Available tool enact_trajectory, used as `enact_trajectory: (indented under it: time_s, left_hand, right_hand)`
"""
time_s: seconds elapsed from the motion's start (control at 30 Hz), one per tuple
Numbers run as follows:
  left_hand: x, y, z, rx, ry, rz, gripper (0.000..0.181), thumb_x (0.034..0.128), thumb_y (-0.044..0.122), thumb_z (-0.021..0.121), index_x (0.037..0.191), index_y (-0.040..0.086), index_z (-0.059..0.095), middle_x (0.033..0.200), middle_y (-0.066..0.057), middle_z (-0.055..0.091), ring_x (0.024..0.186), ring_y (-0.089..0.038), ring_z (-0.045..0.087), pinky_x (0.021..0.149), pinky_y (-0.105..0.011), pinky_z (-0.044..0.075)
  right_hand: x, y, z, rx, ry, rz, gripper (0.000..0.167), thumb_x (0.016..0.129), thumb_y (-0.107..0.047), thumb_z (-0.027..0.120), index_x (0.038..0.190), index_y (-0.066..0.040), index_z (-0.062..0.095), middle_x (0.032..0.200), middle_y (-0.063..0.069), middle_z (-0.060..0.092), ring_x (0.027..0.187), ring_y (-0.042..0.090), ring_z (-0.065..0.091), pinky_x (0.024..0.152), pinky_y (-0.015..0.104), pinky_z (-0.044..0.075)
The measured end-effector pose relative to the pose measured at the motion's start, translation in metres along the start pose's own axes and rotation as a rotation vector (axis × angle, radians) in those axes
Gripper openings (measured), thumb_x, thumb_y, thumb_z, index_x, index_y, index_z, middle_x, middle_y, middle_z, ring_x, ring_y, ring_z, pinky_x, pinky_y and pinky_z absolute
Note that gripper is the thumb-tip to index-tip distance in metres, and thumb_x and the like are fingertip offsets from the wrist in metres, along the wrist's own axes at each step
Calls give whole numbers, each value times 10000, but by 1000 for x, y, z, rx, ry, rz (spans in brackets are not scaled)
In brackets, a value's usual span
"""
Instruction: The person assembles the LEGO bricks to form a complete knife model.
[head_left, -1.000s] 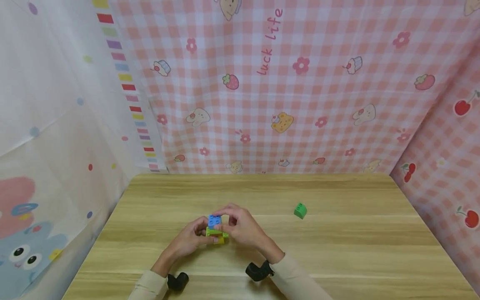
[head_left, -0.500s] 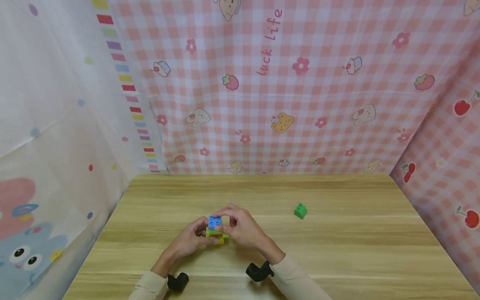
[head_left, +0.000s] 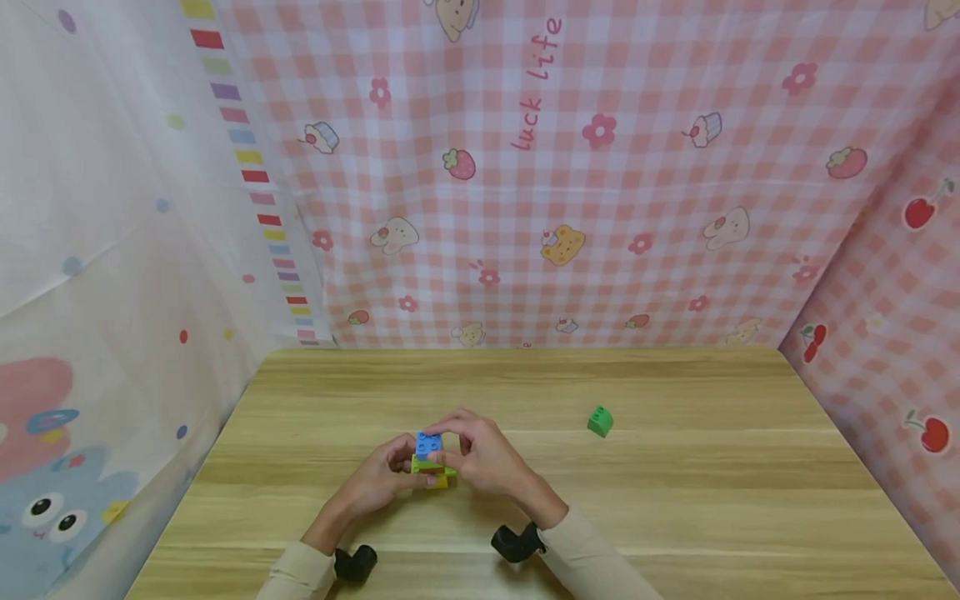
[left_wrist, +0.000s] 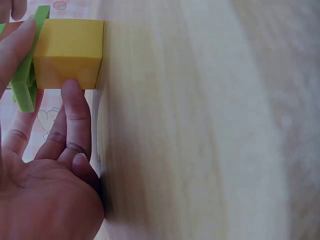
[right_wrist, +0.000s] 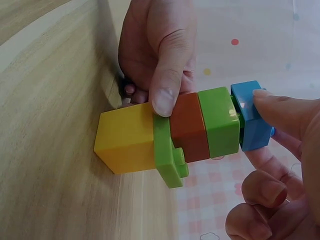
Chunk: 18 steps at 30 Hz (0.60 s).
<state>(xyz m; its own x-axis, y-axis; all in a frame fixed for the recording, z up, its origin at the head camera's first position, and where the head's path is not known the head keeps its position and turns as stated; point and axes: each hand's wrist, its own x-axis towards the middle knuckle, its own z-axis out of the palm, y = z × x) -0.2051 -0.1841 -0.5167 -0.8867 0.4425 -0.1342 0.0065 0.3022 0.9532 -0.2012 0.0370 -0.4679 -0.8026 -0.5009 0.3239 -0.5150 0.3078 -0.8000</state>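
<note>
A tower of toy building bricks stands upright on the table, as the right wrist view shows. Its yellow brick (right_wrist: 125, 142) is lowest, then a lime green plate (right_wrist: 164, 150) that juts out sideways, a brown brick (right_wrist: 189, 127) and a green brick (right_wrist: 219, 125). On top sits a blue brick (right_wrist: 252, 122), with green studs showing in a narrow gap beneath it. My left hand (head_left: 378, 479) grips the tower low down, its thumb across the plate and the yellow and brown bricks. Between thumb and fingers, my right hand (head_left: 487, 457) pinches the blue brick.
A green brick with a curved side (head_left: 600, 422) lies on the wooden table (head_left: 712, 492), to the right of the hands. A pink checked cloth (head_left: 510, 200) hangs behind the table's back edge. Black wrist mounts (head_left: 516, 543) hang beneath both forearms.
</note>
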Motion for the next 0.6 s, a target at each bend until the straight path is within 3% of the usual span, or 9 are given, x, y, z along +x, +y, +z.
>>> enact_trajectory:
  time_s: [0.6]
  left_hand:
    - [0,-1,1,14,14,16,364,829,237,809,1091,86,606,1058,-69,641,925,-219,579,779,-300,435]
  right_hand:
    - [-1,4,2,8,-7,16,288,885,-122,746,1169,-96,708,1155,31,658,592,2,405,532,158,356]
